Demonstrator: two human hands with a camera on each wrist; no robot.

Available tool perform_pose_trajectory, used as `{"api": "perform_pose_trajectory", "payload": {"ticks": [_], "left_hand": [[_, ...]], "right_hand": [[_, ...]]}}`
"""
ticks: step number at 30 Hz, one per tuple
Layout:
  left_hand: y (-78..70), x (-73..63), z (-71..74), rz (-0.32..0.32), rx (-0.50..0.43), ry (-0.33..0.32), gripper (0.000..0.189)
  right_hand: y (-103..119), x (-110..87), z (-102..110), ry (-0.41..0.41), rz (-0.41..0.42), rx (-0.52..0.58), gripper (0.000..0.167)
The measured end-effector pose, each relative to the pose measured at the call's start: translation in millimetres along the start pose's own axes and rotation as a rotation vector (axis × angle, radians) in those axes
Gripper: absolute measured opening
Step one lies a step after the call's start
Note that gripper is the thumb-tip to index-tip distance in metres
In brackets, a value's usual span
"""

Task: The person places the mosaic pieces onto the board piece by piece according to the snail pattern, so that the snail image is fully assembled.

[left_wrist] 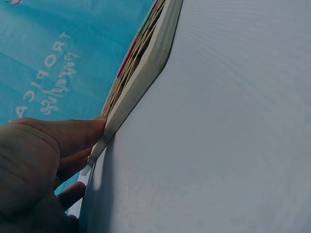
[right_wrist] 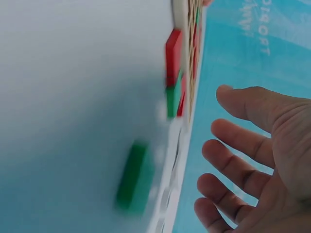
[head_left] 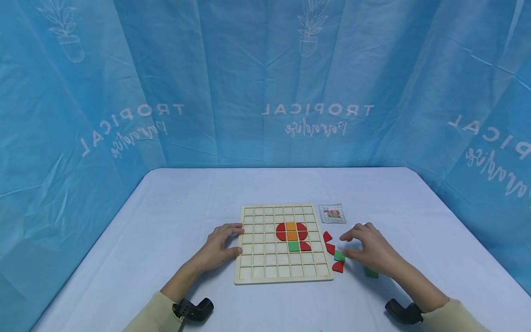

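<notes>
A pale wooden grid board [head_left: 259, 267] lies on the table. My left hand [head_left: 220, 246] rests at its left edge, thumb and fingertips touching the frame; the left wrist view shows the thumb along the rim. Set in the grid are two orange squares [head_left: 292, 231], several red rounded pieces [head_left: 280, 232] and a green square [head_left: 293, 246]. Over the table right of the board hovers my right hand [head_left: 371, 249], fingers loosely bent and apart, holding nothing. Just beyond its fingertips are a loose green square [head_left: 339, 256] and red quarter-round pieces [head_left: 338, 267]. Another green piece [head_left: 371, 273] lies partly hidden beneath this hand.
A small pattern card [head_left: 332, 214] with a coloured picture on a grid lies by the board's upper right corner. White cloth [head_left: 186, 193] covers the table. Blue printed curtains [head_left: 265, 138] enclose the back and sides. Each wrist wears a black camera mount [head_left: 195, 310].
</notes>
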State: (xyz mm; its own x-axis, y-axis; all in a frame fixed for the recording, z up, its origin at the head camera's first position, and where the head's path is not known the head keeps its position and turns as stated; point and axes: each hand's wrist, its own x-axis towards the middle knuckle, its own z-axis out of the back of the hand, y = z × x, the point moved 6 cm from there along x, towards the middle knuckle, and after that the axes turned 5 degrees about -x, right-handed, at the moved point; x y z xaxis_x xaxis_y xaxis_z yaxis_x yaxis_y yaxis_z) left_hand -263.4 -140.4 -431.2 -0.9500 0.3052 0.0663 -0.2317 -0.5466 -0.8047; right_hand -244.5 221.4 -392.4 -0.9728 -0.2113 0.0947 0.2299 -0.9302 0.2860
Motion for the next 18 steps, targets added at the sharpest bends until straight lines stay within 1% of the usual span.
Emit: {"api": "perform_pose_trajectory", "payload": {"ticks": [4, 8, 12, 15, 18], "left_hand": [[-0.2, -0.5, 0.5, -0.005, 0.002, -0.003, 0.048], [-0.3, -0.8, 0.4, -0.003, 0.002, -0.007, 0.048], [0.2, -0.5, -0.2, 0.005, -0.001, -0.006, 0.048], [0.2, -0.3, -0.6, 0.010, -0.004, -0.005, 0.047], [-0.1, -0.1, -0.6, 0.010, -0.009, -0.005, 0.047]], "right_hand": [[-21, -16.8, 2, 0.048, -0.062, 0.015, 0.032], [-34, -28.9, 1, 0.084, -0.082, 0.021, 0.033], [-41, -36.8, -1, 0.105, -0.077, 0.002, 0.034], [-44, -41.9, -1, 0.106, -0.070, -0.010, 0.034], [-46, -46.6, -2, 0.113, -0.083, -0.009, 0.032]]}}
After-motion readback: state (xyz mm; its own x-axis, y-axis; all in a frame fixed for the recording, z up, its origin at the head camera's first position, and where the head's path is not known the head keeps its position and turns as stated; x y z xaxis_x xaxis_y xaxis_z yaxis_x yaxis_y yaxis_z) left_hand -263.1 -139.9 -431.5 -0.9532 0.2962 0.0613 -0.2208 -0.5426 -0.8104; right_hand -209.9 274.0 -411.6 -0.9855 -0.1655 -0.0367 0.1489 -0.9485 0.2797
